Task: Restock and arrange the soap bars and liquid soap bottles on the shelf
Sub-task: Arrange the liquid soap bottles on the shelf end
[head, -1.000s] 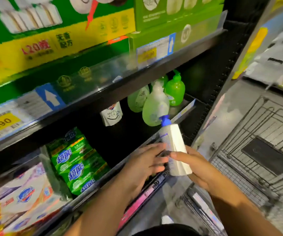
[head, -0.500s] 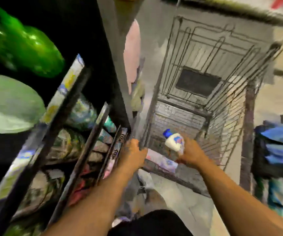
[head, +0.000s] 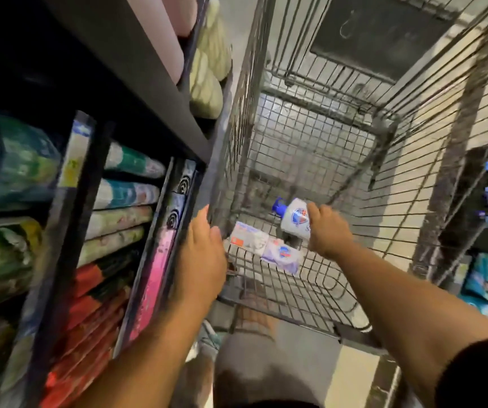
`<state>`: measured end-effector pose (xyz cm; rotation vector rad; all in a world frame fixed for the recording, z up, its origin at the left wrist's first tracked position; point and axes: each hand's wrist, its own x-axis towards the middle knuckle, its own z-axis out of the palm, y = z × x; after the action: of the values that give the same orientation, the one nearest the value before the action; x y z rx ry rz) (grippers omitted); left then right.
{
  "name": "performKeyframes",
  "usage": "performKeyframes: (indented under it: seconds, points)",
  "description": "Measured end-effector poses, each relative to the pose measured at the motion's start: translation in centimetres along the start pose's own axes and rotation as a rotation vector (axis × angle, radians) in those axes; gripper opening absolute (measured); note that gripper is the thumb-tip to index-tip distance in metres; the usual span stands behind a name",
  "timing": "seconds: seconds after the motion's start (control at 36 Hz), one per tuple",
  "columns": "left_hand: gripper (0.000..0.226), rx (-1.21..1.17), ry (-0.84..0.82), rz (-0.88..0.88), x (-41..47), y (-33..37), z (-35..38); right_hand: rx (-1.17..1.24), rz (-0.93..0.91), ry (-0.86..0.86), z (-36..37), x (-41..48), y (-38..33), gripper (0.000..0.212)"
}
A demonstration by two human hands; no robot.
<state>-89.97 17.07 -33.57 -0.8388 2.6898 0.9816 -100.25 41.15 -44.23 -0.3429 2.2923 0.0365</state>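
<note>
Right hand: the right hand (head: 329, 231) is closed round the lower half of the soap bottle (head: 294, 219), with the fingers wrapped on its far side.
Soap bottle: white, with a blue pump (head: 278, 205). It is held inside the cart (head: 384, 134), above the cart floor and toward the near left corner. It is tilted, and the pump points away and to the left.
Left hand: the left hand (head: 204, 254) is at the near left corner of the cart and its fingers (head: 204, 214) touch the corner wires. I cannot tell if they curl round them.
Soap packs: two flat packs lie on the cart floor just below the bottle, touching each other. The white pack (head: 248, 238) lies nearer the left wall, and the pale purple pack (head: 282, 254) lies nearer the right hand.
Writing: the bottle label shows a blue and red shield badge, and the purple pack shows a similar badge. The white pack has an orange patch. All letters are too blurred to read.
Cart: grey wire walls and floor. Behind the bottle the floor is bare up to the far wall.
Shelf: the shelf (head: 148, 83) stands just beside the left wall of the cart. Its lower levels are filled with green, pale and red packs lying in rows. A pink strip (head: 154, 275) runs along one front edge.
</note>
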Motion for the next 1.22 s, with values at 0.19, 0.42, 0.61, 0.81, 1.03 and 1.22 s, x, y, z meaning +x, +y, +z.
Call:
performKeyframes:
  seconds: [0.19,0.42,0.61,0.81,1.03,1.22]
  points:
    - [0.032,0.032,0.047,0.083,0.2,-0.5,0.5,0.058,-0.126,0.010,3.7,1.6,0.5,0.104]
    - [0.053,0.067,-0.216,-0.027,0.5,-0.3,-0.7,0.072,-0.051,-0.169,-0.4,0.0,-1.2,0.062]
    - [0.047,0.326,-0.529,-0.083,-0.6,0.5,-7.3,0.166,-0.129,-0.131,-9.4,-7.4,-6.0,0.041]
    - [0.039,0.410,-0.302,0.016,-7.4,1.9,-16.8,0.128,-0.402,0.104,-19.0,-19.5,-14.3,0.029]
    - [0.039,0.292,0.121,0.041,-18.9,1.6,-30.7,0.168,-0.774,0.402,-25.0,-32.6,-23.8,0.035]
    - [0.033,0.215,0.547,0.002,-28.3,-2.7,-38.9,0.230,-1.114,0.490,-25.7,-38.4,-34.1,0.036]
